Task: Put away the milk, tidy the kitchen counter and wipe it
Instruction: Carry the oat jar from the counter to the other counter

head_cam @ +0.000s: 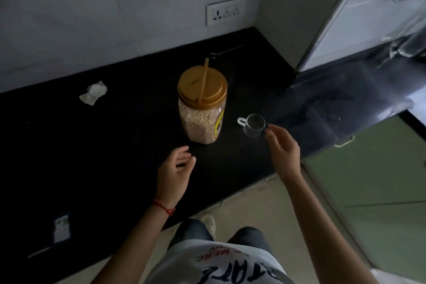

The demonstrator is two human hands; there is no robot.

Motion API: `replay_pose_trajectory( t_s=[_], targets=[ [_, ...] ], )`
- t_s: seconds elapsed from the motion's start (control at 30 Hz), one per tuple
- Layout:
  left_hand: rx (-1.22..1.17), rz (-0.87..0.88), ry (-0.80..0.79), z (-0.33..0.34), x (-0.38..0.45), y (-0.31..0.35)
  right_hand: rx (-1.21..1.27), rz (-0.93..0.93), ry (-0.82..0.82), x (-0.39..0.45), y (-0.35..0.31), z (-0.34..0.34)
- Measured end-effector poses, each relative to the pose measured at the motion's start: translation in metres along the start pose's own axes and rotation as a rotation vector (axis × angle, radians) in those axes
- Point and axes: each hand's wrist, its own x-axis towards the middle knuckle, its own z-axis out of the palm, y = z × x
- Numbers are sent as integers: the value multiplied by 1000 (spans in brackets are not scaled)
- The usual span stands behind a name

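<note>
A black counter point(69, 157) runs from 9 o'clock round to 3 o'clock, backed by a pale wall with a socket plate point(226, 10) at 12 o'clock. Near the centre stands a clear jar point(201, 120) of pale grain, upright, its brown lid point(202, 89) on and a brown strap handle across the top. At 3 o'clock of the jar, apart from it, a small steel cup point(254, 125) sits upright with its white handle pointing toward the jar. A crumpled tissue point(93, 93) lies at 10 o'clock of the jar, well apart, close to the wall. A dark utensil point(227, 50) lies behind the jar at 12 o'clock. A pale packet point(61, 229) rests near the counter's front edge at 8 o'clock.

The right hand point(282, 147) reaches in from 5 o'clock, fingers relaxed and spread; its fingertips are just beside the cup's rim, and contact cannot be told. The left hand point(175, 168) hovers at 6 o'clock of the jar, palm up, fingers loosely curled, holding nothing; a red thread point(164, 207) circles its wrist.

No milk is identifiable in the dim light. At 2 o'clock a pale fridge door point(359, 18) stands.
</note>
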Motion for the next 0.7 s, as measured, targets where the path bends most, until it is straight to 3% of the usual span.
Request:
replay_pose_trajectory(
  t_s=[0.17, 0.43, 0.7],
  targets=[
    [3, 16, 142, 25, 30, 10, 102, -29, -137, 57, -40, 33],
    [-96, 57, 284, 58, 59, 27, 137, -13, -514, 108, -59, 90],
    [-133, 41, 368, 74, 73, 29, 158, -2, -580, 115, -53, 91]
  ],
)
